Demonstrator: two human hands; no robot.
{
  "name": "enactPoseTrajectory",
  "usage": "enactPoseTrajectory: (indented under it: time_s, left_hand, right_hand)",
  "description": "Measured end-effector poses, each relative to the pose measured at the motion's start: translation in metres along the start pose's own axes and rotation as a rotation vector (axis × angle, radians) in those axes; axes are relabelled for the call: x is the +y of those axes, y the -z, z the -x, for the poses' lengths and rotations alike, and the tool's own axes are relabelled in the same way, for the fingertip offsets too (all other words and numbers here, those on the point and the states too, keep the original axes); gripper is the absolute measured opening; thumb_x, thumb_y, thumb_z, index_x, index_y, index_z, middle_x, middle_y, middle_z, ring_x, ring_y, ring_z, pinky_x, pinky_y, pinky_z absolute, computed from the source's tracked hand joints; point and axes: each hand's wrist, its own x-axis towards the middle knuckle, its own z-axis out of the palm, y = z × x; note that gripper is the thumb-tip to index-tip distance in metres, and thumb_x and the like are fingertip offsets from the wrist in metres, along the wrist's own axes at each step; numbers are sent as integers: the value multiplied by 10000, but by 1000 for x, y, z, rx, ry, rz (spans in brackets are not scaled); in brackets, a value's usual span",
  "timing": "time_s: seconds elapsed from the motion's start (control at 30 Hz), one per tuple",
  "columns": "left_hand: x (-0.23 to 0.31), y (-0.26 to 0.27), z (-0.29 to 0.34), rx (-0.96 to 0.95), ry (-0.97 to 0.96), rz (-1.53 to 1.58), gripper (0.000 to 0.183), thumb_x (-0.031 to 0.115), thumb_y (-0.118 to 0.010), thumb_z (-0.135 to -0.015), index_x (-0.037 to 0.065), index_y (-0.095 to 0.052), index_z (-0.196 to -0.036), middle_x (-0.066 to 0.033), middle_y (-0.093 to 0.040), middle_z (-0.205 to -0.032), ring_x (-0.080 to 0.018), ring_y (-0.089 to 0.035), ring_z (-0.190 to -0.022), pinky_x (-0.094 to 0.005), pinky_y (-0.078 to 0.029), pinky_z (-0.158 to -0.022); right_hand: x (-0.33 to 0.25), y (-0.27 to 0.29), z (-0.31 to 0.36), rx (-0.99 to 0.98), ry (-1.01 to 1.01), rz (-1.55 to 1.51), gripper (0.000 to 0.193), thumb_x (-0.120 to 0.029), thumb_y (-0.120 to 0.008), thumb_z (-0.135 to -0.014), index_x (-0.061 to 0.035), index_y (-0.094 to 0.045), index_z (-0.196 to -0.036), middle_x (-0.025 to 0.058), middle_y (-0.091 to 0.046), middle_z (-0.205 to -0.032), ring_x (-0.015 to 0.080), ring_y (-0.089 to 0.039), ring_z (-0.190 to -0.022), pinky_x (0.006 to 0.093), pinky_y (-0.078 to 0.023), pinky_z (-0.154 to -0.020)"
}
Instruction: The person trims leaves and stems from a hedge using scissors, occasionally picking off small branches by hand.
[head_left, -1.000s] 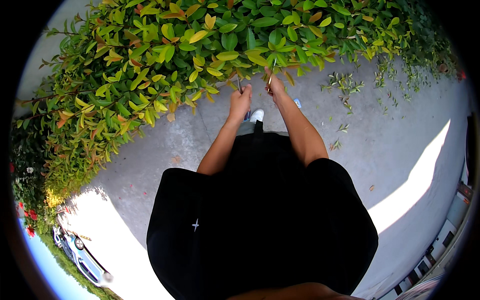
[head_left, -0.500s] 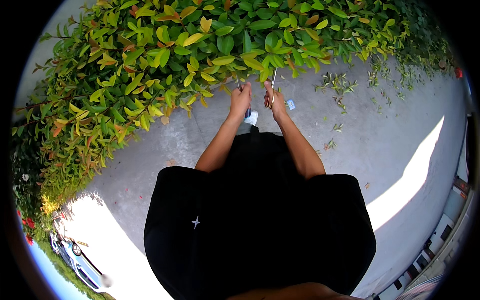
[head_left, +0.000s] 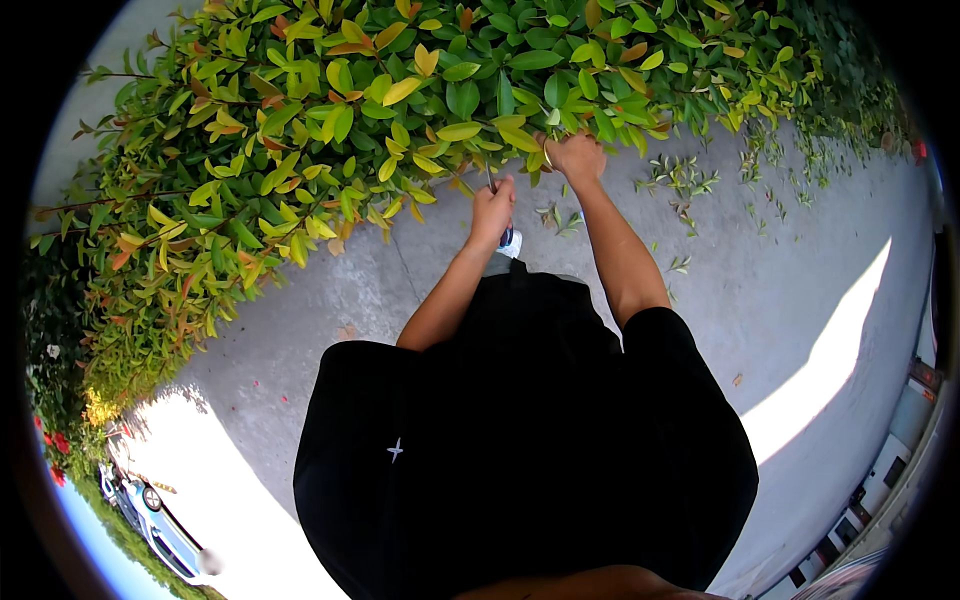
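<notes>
A dense hedge (head_left: 330, 110) with green, yellow and reddish leaves spreads across the far side. My left hand (head_left: 491, 210) is closed around a slim tool with a metal shaft (head_left: 491, 178); its tip is lost among the leaves. My right hand (head_left: 578, 157) is raised against the lower edge of the hedge, its fingers partly hidden by leaves. It is closed on scissors, of which a curved handle loop (head_left: 547, 154) shows; the blades are hidden in the foliage. A leafy cutting (head_left: 560, 219) appears between my forearms, over the paving.
Grey paving (head_left: 330, 300) lies under me, with my shoe (head_left: 511, 243) just below my left hand. Leafy clippings (head_left: 682, 182) are scattered to the right. A parked car (head_left: 165, 525) stands at the lower left, and low structures line the lower right.
My right hand has moved up and slightly right, into the hedge edge, and its arm has straightened. A leafy cutting now shows between my forearms. The left hand has moved a little right.
</notes>
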Motion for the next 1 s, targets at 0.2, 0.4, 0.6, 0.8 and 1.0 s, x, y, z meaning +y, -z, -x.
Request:
enactPoseTrajectory:
  time_s: [0.2, 0.4, 0.6, 0.8, 1.0]
  left_hand:
    - [1, -3, -4, -8, 32, -4, 364, 346, -541, -966, 119, -475, -690, 46, -387, -542, -65, -369, -445, -242, -295, -403]
    - [-2, -13, -12, -30, 56, -10, 345, 321, -545, -960, 118, -475, -689, 46, -388, -545, -70, -374, -448, -250, -292, -405]
    - [-3, -27, -21, -66, 85, -37, 338, 314, -549, -956, 116, -479, -691, 44, -397, -550, -75, -390, -458, -256, -295, -408]
    - [-7, -34, -32, -117, 43, -50, 370, 330, -529, -956, 97, -498, -670, 21, -413, -518, -94, -383, -410, -271, -314, -380]
    - [-6, -32, -39, -78, 43, -3, 381, 336, -527, -962, 100, -485, -666, 18, -410, -498, -96, -365, -377, -271, -297, -365]
  right_hand:
    - [11, -19, -12, -166, 12, -269, 698, -723, -632, -717, -39, -737, -804, 166, -699, -768, 316, -683, -822, 425, -504, -797]
    - [49, -53, 7, -189, -275, -817, 601, -582, -723, -763, -42, -576, -543, 61, -547, -533, 158, -508, -446, 311, -415, -471]
    - [86, -65, 35, -189, -456, -1063, 545, -557, -710, -779, -41, -576, -666, 72, -548, -572, 156, -522, -495, 302, -411, -489]
    - [87, -47, 47, -92, -138, -549, 627, -587, -741, -717, 17, -599, -809, 145, -618, -766, 285, -594, -715, 391, -474, -668]
    - [45, -6, 32, -63, 132, -229, 692, -602, -751, -670, 12, -633, -966, 203, -610, -1052, 341, -585, -1005, 404, -471, -877]
